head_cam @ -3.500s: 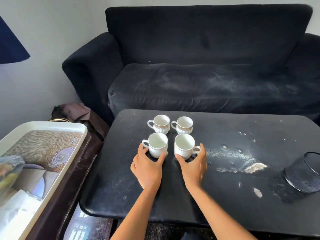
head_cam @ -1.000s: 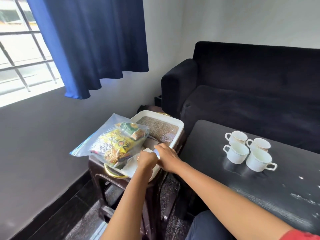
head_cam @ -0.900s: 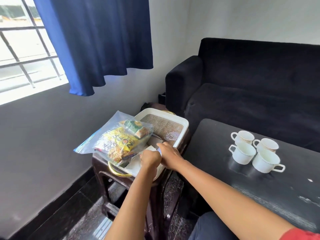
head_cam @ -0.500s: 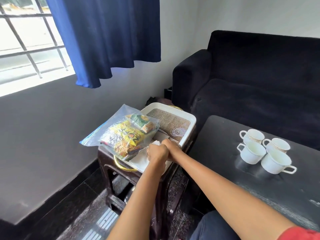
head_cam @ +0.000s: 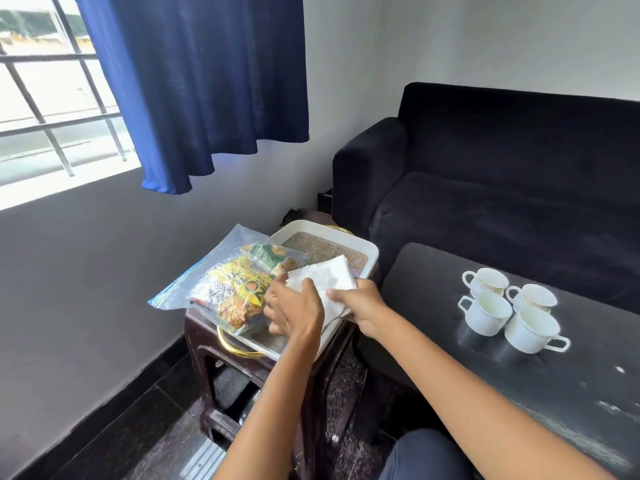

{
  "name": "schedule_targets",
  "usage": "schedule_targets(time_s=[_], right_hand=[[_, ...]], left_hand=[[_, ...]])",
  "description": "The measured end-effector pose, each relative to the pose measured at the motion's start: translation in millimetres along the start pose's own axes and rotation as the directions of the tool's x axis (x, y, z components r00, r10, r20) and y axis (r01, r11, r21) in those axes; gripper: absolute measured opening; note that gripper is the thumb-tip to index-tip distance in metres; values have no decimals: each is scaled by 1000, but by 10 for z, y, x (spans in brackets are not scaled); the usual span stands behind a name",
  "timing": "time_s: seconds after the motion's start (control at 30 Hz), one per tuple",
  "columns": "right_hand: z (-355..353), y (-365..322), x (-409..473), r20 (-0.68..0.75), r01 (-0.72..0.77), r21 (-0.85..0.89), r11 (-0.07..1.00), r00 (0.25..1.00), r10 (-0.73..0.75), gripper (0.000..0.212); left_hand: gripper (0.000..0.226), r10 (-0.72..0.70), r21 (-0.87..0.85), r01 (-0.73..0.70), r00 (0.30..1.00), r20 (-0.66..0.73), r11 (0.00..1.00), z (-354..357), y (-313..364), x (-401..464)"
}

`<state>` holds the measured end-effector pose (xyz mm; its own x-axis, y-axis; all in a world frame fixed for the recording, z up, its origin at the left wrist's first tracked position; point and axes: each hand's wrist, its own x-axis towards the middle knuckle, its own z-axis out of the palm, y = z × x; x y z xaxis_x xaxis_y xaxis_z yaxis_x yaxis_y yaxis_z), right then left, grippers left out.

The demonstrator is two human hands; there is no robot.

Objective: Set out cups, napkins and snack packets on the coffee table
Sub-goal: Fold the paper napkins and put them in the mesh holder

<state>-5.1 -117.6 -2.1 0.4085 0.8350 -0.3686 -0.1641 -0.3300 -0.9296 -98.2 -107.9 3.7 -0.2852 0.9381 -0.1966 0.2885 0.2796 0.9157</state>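
Observation:
A stack of white napkins (head_cam: 327,274) is lifted above the white tray (head_cam: 372,251). My left hand (head_cam: 294,310) holds its left edge and my right hand (head_cam: 360,304) pinches its right edge. A clear plastic bag of snack packets (head_cam: 235,289) lies on the tray's left side, overhanging it. Several white cups (head_cam: 488,308) stand in a cluster on the black coffee table (head_cam: 433,292) to the right.
The tray sits on a dark side table (head_cam: 201,327) between the wall and the coffee table. A black sofa (head_cam: 502,188) stands behind. A blue curtain (head_cam: 207,84) hangs over a barred window (head_cam: 45,109) at left.
I turned from the cups on the coffee table to the tray. Both hands took hold of the napkins and raised them off the tray.

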Motion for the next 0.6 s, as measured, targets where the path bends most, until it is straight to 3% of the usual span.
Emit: schedule_targets(time_s=[0.1,0.2,0.23,0.3,0.37,0.47,0.6], right_hand=[[-210,-39,-69,27,-18,180,984,1000,13,32],[-432,-74,-153,73,-19,322,947,997,-4,25],[-493,-85,-184,89,-27,346,938,996,-4,23],[-611,-91,-242,139,-50,376,925,990,-3,22],[-710,-94,-308,208,-72,370,926,978,-7,24],[-809,-97,-380,289,-82,297,951,957,-8,31],[-871,-103,-421,323,-43,127,991,946,0,44]], left_hand=[[55,-55,-54,54,998,-14,997,-6,25,28],[64,-124,-286,178,972,197,942,-27,41,36],[64,-140,-326,253,933,332,911,-48,41,26],[61,-142,-308,403,775,616,862,-95,58,-17],[48,-98,-280,460,643,760,843,-127,97,-55],[42,-45,-277,451,583,811,849,-131,120,-80],[35,-27,-267,437,559,829,859,-99,108,-129]])
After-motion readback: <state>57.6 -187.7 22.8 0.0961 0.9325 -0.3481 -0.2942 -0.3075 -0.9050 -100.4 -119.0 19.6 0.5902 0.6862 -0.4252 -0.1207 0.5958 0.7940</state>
